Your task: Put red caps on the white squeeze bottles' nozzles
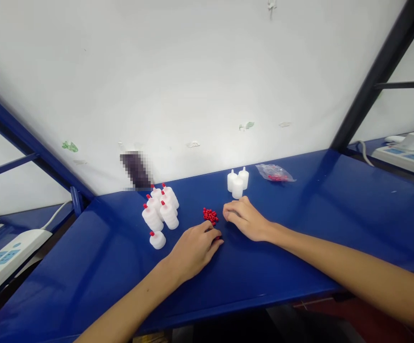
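Observation:
My left hand (pixel 196 247) rests low over the blue table, thumb and fingers closed on a small red cap (pixel 218 237). Just beyond its fingertips lies a loose pile of red caps (pixel 210 215). To the right of the pile, my right hand (pixel 245 219) is curled with its fingers together; whatever is in them, if anything, is hidden. Behind that hand stand three white bottles (pixel 237 187) with bare nozzles. On the left, several white bottles (pixel 168 215) with red caps form a cluster, and one capped bottle (pixel 157 240) sits in front of it.
A clear plastic bag (pixel 275 173) with red pieces lies at the back of the blue table (pixel 321 190). A white wall (pixel 207 85) rises behind. Power strips (pixel 10 257) are at the left and far right, beyond the metal frame posts (pixel 367 85).

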`<state>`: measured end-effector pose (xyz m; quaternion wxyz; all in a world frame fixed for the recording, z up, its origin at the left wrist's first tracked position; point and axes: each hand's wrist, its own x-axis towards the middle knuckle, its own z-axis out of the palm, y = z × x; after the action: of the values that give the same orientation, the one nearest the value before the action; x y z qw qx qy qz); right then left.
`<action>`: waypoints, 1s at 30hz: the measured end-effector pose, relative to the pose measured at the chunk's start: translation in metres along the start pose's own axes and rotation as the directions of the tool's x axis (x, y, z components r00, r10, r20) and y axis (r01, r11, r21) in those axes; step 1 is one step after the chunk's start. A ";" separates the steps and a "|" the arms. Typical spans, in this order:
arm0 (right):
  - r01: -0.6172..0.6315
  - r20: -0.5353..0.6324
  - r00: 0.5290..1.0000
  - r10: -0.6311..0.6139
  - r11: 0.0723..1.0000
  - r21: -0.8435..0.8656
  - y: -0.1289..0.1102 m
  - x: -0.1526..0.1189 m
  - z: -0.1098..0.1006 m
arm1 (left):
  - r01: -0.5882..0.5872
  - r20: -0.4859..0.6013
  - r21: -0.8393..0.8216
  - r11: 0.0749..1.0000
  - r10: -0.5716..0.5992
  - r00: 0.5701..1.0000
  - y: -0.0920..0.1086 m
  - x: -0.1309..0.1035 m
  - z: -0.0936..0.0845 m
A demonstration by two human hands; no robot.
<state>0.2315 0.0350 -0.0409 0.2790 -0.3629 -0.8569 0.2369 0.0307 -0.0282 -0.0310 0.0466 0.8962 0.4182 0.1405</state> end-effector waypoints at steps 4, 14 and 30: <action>0.034 -0.041 0.999 -0.030 0.995 0.090 -0.003 -0.002 -0.003 | -0.001 -0.121 -0.207 0.978 -0.024 0.992 -0.002 0.002 0.004; 0.065 -0.025 0.998 -0.061 0.849 0.524 -0.025 -0.006 0.003 | -0.068 -0.406 -0.752 0.656 -0.379 0.831 0.010 0.006 0.010; 0.138 0.052 0.985 -0.166 0.926 0.352 -0.029 -0.015 0.006 | -0.126 -0.417 -0.587 0.800 -0.164 0.894 0.017 0.005 0.009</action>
<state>0.2217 0.0049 -0.0327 0.3213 -0.2305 -0.8378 0.3766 0.0489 -0.0350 -0.0352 0.2314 0.7735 0.3605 0.4671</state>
